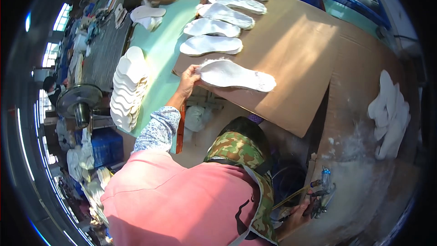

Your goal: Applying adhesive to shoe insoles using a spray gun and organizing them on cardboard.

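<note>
White insole (234, 76), end pinched in left hand (188, 82), extending rightward

No readable text or numbers.

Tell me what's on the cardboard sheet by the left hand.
Five white insoles lie in a row on the cardboard sheet; the left hand holds a sixth insole over its near side. The surface directly beneath them is covered.

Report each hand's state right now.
Left hand: closed, holding a white insole by one end.
Right hand: closed, holding a spray gun; fingers partly hidden.
</note>
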Demonstrator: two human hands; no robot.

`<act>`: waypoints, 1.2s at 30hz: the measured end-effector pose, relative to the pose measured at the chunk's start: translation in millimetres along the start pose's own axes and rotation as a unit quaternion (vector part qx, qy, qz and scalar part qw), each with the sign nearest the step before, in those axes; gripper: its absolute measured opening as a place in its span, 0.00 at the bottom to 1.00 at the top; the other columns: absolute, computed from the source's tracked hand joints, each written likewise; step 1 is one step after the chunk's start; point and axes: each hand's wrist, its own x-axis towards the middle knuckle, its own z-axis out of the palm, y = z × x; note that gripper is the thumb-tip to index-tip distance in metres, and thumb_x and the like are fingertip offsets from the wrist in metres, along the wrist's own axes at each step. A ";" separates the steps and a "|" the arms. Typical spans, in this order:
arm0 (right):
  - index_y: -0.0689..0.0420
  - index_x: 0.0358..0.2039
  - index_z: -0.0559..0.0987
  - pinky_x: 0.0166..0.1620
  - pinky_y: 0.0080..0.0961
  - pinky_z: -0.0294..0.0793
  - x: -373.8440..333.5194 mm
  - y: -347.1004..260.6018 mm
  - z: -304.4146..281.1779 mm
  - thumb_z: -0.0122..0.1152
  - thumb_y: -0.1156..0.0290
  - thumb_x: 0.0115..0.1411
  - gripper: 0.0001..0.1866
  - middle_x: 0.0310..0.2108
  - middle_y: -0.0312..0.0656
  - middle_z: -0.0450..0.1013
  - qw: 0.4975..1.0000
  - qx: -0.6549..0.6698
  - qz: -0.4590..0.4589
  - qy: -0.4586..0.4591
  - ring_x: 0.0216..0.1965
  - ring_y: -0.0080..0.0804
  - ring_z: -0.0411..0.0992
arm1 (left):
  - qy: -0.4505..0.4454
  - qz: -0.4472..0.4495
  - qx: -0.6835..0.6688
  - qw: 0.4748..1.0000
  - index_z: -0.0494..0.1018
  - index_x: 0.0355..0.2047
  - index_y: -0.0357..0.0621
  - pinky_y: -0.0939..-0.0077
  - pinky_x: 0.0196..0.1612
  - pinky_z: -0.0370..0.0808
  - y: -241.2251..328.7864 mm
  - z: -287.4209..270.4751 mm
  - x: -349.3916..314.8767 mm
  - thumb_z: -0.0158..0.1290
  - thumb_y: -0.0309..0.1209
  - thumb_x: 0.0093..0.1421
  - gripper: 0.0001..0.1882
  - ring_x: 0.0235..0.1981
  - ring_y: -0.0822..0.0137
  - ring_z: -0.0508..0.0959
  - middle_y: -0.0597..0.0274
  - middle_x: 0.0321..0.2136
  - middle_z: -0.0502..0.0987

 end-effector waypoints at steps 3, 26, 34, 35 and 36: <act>0.70 0.59 0.60 0.23 0.14 0.63 3.5 -16.8 8.0 0.52 0.65 0.64 0.29 0.46 0.45 0.73 0.996 -0.074 0.017 -0.047 0.20 0.19 0.64 | 0.076 -0.006 0.019 0.997 0.68 0.47 0.44 0.77 0.36 0.79 -5.8 -53.3 -0.4 0.46 0.20 0.59 0.16 0.35 0.73 0.76 0.64 0.37 0.73; 0.61 0.55 0.70 0.18 0.14 0.52 1.6 -3.4 50.9 0.53 0.66 0.64 0.21 0.39 0.35 0.76 0.996 -0.076 -0.053 0.011 0.15 0.12 0.54 | -0.011 0.255 0.518 0.817 0.73 0.31 0.43 0.60 0.42 0.69 1.8 34.5 9.4 0.43 0.20 0.50 0.11 0.35 0.54 0.74 0.56 0.31 0.74; 0.67 0.42 0.76 0.38 0.22 0.70 -2.8 -5.0 29.6 0.58 0.74 0.58 0.13 0.33 0.38 0.75 0.992 0.064 0.090 0.066 0.33 0.23 0.71 | -0.169 0.248 0.383 0.874 0.73 0.31 0.39 0.70 0.32 0.72 3.5 140.2 -18.8 0.41 0.21 0.56 0.09 0.27 0.62 0.75 0.56 0.26 0.72; 0.66 0.41 0.76 0.35 0.22 0.69 2.5 -0.6 24.4 0.59 0.73 0.58 0.12 0.30 0.36 0.74 0.994 0.049 0.078 0.056 0.30 0.21 0.69 | -0.189 0.264 0.370 0.870 0.73 0.33 0.39 0.71 0.32 0.72 0.7 156.8 -16.5 0.41 0.22 0.58 0.09 0.27 0.64 0.75 0.56 0.27 0.72; 0.64 0.38 0.77 0.31 0.22 0.68 8.3 -9.3 25.0 0.59 0.72 0.58 0.10 0.26 0.35 0.71 0.995 0.050 0.062 0.059 0.27 0.21 0.67 | -0.212 0.265 0.359 0.869 0.73 0.35 0.39 0.71 0.32 0.72 0.8 181.4 -14.8 0.42 0.22 0.59 0.09 0.26 0.65 0.74 0.57 0.27 0.72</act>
